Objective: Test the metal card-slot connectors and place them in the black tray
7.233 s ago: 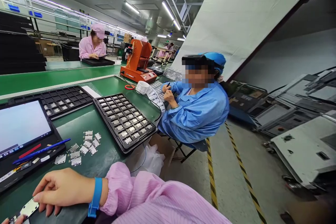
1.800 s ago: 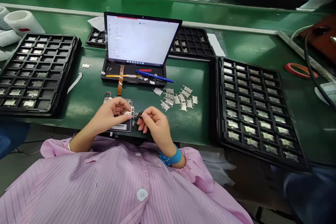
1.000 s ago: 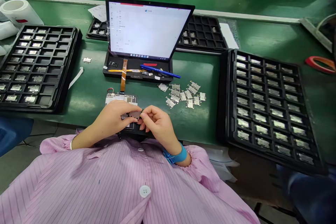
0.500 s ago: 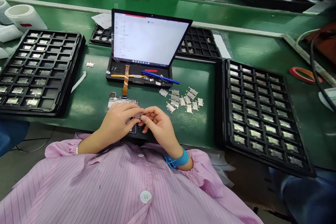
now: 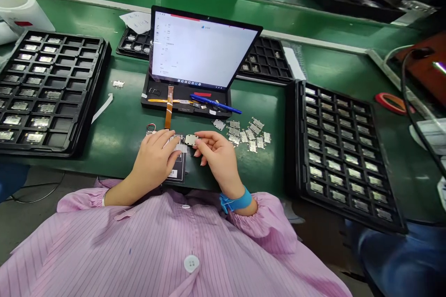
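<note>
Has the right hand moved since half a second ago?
Yes, forward: the right hand is now closer to the loose pale plate lying beside the black case.

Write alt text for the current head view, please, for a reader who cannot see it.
A person's right hand holds a small pale plate over a green table; the left hand covers part of a black labelled panel. Behind stands a lit screen, loose metal parts lie to the right, and black trays flank both sides.
</note>
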`<control>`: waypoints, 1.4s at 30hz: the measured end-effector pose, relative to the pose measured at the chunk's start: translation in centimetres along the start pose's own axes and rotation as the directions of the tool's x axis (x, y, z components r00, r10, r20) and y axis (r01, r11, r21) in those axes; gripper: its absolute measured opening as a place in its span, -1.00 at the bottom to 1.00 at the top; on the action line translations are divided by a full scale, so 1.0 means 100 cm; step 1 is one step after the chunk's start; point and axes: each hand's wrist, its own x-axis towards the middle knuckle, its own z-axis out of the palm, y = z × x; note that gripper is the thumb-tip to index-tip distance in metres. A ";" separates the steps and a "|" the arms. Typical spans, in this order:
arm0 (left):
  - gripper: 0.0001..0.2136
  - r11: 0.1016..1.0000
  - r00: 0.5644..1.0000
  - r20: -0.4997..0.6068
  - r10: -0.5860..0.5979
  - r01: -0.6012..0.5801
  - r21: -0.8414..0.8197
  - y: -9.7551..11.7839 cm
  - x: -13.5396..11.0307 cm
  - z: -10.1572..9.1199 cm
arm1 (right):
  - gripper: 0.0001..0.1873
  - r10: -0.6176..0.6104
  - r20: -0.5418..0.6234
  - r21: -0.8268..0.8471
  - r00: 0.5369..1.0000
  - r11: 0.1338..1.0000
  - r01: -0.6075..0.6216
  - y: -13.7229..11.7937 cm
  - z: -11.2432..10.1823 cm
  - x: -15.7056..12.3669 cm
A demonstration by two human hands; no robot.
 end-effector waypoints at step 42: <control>-0.70 0.910 0.975 0.139 0.172 -0.211 0.356 0.016 0.004 -0.008 | -0.59 -0.038 0.013 -0.053 0.999 0.998 0.038 0.006 -0.003 0.001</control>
